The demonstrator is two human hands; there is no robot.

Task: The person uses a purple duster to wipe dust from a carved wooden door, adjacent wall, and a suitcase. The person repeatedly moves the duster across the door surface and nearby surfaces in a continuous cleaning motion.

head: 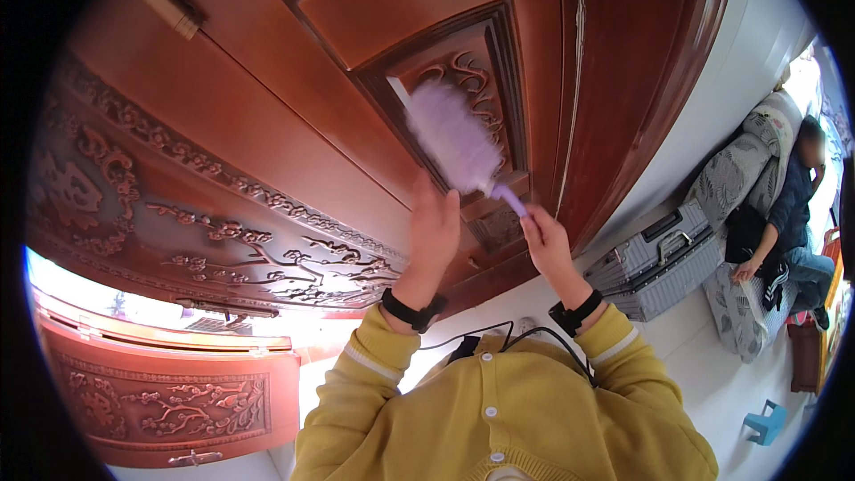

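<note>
My right hand (549,240) grips the purple handle of a fluffy lilac duster (455,137). The duster's head, slightly blurred, lies over a carved panel (491,73) of a reddish-brown wooden cabinet (394,20). A pale strip sticks out past the head's far end. My left hand (433,234) is raised beside the duster, close to the cabinet front, fingers extended and holding nothing. Whether it touches the wood I cannot tell. Each wrist wears a black band below a yellow sleeve.
A carved wooden door (180,394) stands at the lower left. A ribbed silver suitcase (658,267) is on the floor to the right, near a grey patterned cover (728,167). Beyond it sits a person (791,214) in dark clothing. A small blue stool (765,422) stands at the lower right.
</note>
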